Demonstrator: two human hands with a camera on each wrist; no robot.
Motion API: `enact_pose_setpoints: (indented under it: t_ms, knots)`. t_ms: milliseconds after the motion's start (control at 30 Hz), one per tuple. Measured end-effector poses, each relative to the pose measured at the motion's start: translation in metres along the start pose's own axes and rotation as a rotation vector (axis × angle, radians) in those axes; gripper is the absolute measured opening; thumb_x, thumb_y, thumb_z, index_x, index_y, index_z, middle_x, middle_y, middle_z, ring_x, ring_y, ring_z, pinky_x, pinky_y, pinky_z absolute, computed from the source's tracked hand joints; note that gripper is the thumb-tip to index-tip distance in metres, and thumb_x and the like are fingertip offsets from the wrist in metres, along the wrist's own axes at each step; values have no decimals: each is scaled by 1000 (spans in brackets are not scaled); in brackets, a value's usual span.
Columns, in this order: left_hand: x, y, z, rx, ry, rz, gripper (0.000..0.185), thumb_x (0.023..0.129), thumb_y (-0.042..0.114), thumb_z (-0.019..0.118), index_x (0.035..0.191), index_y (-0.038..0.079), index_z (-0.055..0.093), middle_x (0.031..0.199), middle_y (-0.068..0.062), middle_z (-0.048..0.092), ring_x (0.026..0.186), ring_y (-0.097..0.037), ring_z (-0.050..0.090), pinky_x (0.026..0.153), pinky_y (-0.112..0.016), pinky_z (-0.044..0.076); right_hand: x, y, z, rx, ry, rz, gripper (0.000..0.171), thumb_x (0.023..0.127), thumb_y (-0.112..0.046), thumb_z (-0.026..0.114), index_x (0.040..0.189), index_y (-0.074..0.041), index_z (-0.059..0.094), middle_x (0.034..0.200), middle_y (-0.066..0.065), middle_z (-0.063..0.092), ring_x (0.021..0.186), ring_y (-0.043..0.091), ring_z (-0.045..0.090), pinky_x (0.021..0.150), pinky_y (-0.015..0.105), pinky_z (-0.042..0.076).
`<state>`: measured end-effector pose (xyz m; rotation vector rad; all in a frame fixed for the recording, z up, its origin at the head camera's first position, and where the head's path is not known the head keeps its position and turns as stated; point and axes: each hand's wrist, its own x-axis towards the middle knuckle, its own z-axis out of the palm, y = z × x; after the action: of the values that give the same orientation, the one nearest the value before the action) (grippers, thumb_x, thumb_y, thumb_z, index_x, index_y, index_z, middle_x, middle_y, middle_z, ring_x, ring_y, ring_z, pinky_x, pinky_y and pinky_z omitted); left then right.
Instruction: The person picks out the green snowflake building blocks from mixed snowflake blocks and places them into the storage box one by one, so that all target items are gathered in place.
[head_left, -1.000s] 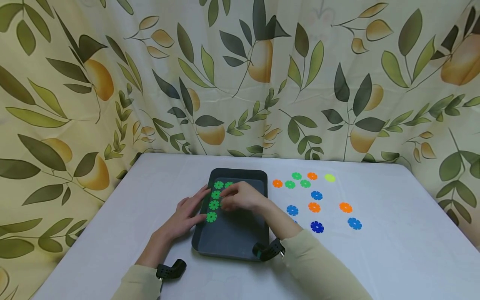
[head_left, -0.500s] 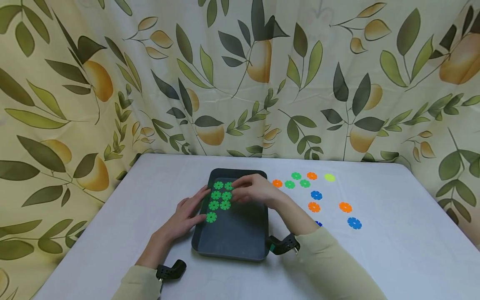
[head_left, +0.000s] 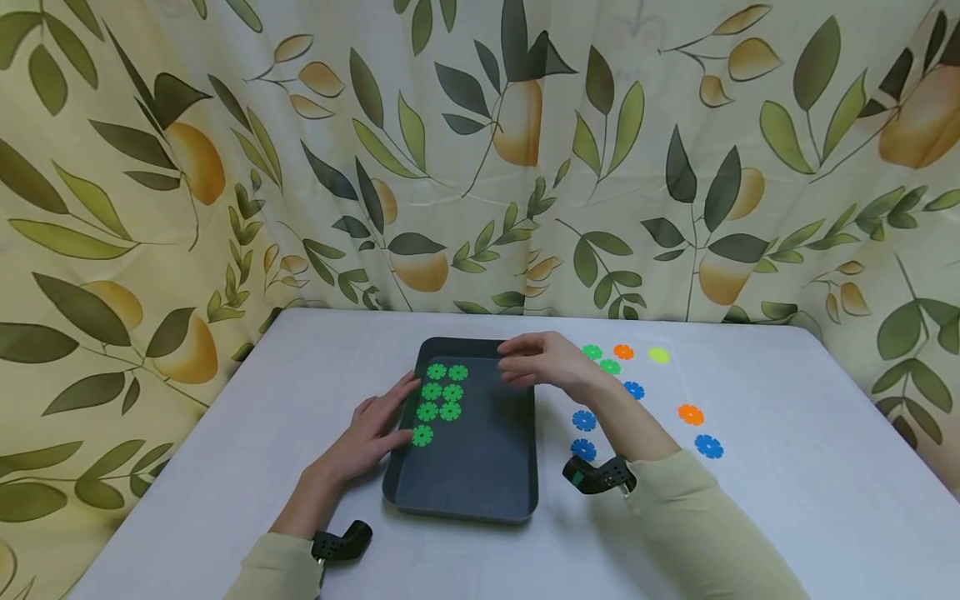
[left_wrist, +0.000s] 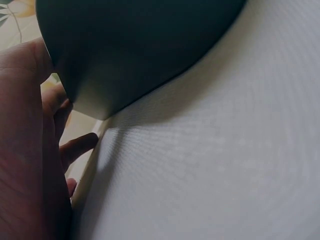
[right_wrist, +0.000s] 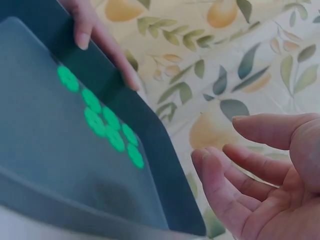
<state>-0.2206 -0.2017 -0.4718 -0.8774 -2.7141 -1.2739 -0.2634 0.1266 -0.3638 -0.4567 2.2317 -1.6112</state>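
Observation:
Several green notched discs (head_left: 453,392) lie in two columns on the left side of a dark grey tray (head_left: 480,475), the left column reaching further toward the near end. My left hand (head_left: 371,429) rests along the tray's left rim, fingers extended, its thumb tip beside the nearest green disc. Above the tray's far right corner is my right hand (head_left: 543,362), fingers loosely bent with nothing between them. In the right wrist view, thumb and fingertips of the right hand (right_wrist: 260,180) stand apart, away from the green discs (right_wrist: 92,100).
More discs lie on the white table (head_left: 787,500) right of the tray: green discs (head_left: 611,367), blue discs (head_left: 583,420), orange discs (head_left: 691,415) and a yellow disc (head_left: 659,356). My right forearm covers part of that group. A patterned curtain (head_left: 480,208) hangs behind the table.
My right hand has left the green discs and moved right, toward the tray's right rim, uncovering the tray's right column. The left hand and tray stay in place.

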Motion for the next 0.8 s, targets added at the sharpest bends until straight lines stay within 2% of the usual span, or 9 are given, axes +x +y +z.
enact_pose_setpoints:
  t_ms: [267,433,800]
  knots:
    - [0,0,0,-3,4,5,70,96,26,60,159,13,31,167,-7,18,151,-32,21,110,-63,9,-11,1,-27,-24,33,36,45,100,-15,63,137,9,54,126,27,63,113,42,64,90,38,54]
    - [0,-1,1,-7,0,3,70,96,26,60,159,14,31,168,-7,17,151,-31,21,110,-63,8,-18,5,-43,-48,67,56,47,100,-16,62,139,9,52,129,27,62,114,41,64,92,39,53]
    - [0,0,1,3,3,-7,70,96,28,59,159,14,31,168,-6,17,151,-31,21,111,-63,7,-27,20,-63,-118,145,90,50,100,-23,63,140,6,52,131,25,61,116,39,63,95,42,51]
